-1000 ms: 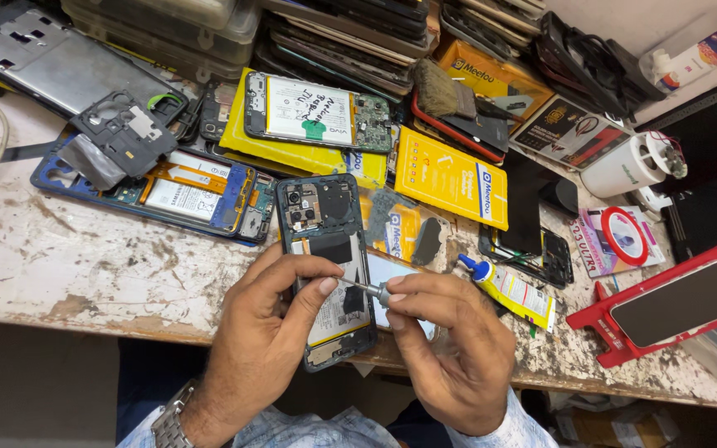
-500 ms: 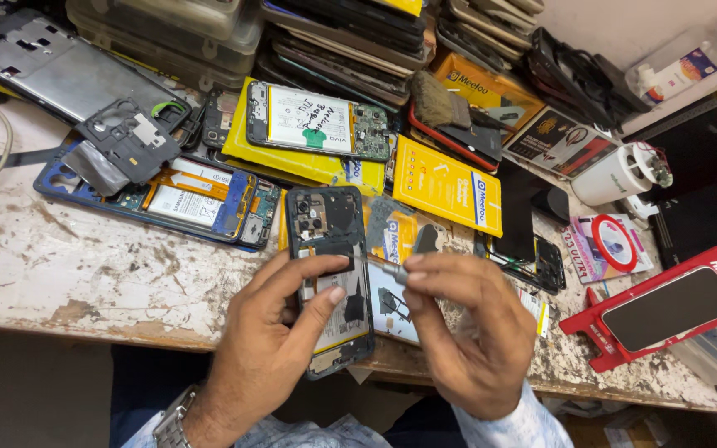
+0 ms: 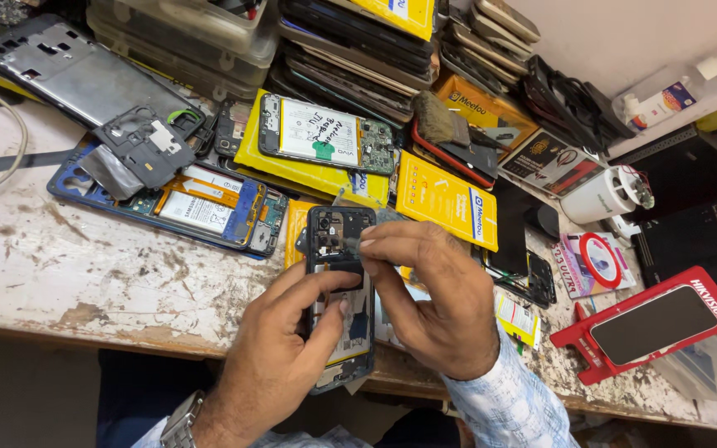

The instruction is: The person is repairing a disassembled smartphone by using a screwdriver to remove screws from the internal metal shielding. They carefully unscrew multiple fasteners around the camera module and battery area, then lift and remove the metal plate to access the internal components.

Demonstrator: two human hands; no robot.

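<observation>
A black opened phone with no back cover (image 3: 338,290) lies at the front edge of the worn white worktable (image 3: 68,274), with its inside parts showing. The left hand (image 3: 280,348) curls around its left side and its thumb presses on the middle of the phone, so this hand has hold of it. The right hand (image 3: 437,303) rests over the right side of the phone. Its fingers are bent close together and the fingertips (image 3: 368,245) pinch at the top part, near the camera holes. I cannot tell if something small is between them.

Just left of the phone lies a blue opened phone with a white battery (image 3: 184,203), and a dark plastic inner cover (image 3: 139,149) sits on top of it. Behind the black phone is another opened phone with a white sheet on it (image 3: 325,137), lying on a yellow packet. A yellow flat box (image 3: 446,199) is just behind the right hand. Far to the right sits a red phone holder with a dark screen (image 3: 649,323). A white round cup-shaped tool (image 3: 603,195) stands behind that. Stacks of old phones (image 3: 358,41) fill the back of the table.
</observation>
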